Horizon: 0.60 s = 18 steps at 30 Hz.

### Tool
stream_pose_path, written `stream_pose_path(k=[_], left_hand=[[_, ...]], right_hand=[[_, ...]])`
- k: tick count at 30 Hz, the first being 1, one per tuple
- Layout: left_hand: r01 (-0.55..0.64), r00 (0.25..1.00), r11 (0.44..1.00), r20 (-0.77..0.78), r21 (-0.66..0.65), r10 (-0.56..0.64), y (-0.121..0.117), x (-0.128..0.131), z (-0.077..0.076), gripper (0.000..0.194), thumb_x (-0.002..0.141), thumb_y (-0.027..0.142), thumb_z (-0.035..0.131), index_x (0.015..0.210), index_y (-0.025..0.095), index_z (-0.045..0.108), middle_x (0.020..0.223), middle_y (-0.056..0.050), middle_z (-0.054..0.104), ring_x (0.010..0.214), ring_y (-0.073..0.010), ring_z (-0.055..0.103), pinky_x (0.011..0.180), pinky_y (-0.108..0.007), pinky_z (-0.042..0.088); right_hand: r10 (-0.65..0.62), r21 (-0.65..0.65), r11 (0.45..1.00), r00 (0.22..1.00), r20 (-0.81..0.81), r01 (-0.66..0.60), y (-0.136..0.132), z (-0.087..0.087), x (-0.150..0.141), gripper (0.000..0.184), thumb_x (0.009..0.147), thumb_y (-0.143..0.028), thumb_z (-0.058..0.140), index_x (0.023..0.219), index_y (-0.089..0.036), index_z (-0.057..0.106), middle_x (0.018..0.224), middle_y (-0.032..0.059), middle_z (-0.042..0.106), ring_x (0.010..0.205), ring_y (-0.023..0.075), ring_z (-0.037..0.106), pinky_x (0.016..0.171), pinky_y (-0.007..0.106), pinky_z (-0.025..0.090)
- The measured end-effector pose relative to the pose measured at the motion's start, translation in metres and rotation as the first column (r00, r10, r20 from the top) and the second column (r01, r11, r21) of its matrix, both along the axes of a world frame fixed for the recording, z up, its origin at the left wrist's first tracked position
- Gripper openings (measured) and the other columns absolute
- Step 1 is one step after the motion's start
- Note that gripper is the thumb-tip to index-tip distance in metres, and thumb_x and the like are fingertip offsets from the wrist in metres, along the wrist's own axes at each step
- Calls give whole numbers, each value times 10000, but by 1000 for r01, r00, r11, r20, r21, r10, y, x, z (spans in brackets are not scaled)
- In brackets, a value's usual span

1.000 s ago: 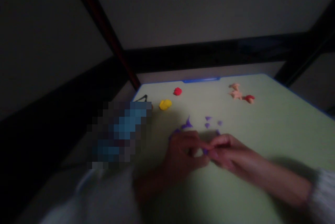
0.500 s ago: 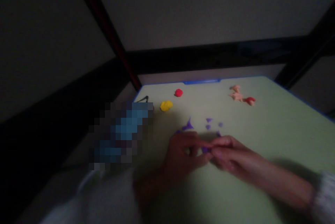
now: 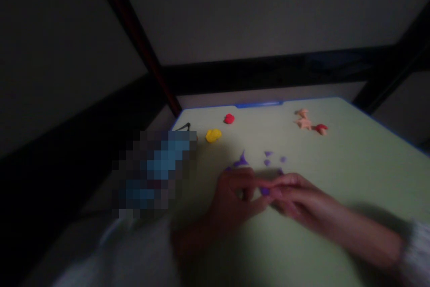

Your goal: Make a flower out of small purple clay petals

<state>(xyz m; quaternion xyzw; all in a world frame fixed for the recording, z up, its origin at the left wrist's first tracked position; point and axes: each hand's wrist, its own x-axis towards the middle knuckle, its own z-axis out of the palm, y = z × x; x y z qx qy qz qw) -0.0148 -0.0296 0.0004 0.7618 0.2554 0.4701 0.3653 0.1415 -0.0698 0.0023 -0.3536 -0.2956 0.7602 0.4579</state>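
Observation:
A small piece of purple modelling clay (image 3: 265, 191) shows between the fingertips of both hands, just above the table. My left hand (image 3: 235, 197) pinches it from the left with thumb and index finger. From the right, my right hand (image 3: 295, 195) closes its thumb and fingers on the same piece, hiding part of it. Just beyond the hands lie a pointed purple clay shape (image 3: 242, 160) and several small purple bits (image 3: 267, 162). Another purple bit (image 3: 281, 171) sits close to my right fingers.
Farther back on the pale table (image 3: 356, 157) lie a yellow clay lump (image 3: 213, 135) and a red clay lump (image 3: 229, 118). Peach-coloured clay shapes (image 3: 304, 123) and a red-and-peach piece (image 3: 321, 129) are at the back right. A blurred-out blue area (image 3: 164, 161) covers the left edge.
My fingers have shifted very slightly around the purple clay, and a bit more of it shows between them. The pieces on the table have stayed in place.

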Motion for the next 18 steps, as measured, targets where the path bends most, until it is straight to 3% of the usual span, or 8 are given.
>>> stream_pose_path(k=[5,10,18], left_hand=[[0,1000,1000,13,-15,0,-1,1,0,91,628,148,714,706,194,720,445,77,395,396,-53,381,396,-195,305],[40,999,998,30,-54,-38,-2,2,0,142,611,115,704,689,232,723,444,76,391,383,-50,347,378,-190,270],[121,993,991,21,-51,-120,-2,0,2,83,601,78,688,625,156,703,447,78,395,392,-27,332,392,-163,247]], right_hand=[[-47,-18,999,998,33,48,-1,1,-1,186,508,-239,829,655,-215,719,472,-64,571,399,9,377,399,166,223],[-79,-45,996,995,64,82,-2,1,-3,198,459,-204,836,579,-193,678,401,-86,509,378,11,370,379,158,206],[-74,-72,994,991,112,83,-2,-10,-1,219,428,-211,843,554,-193,664,423,-62,568,378,22,393,385,181,203]])
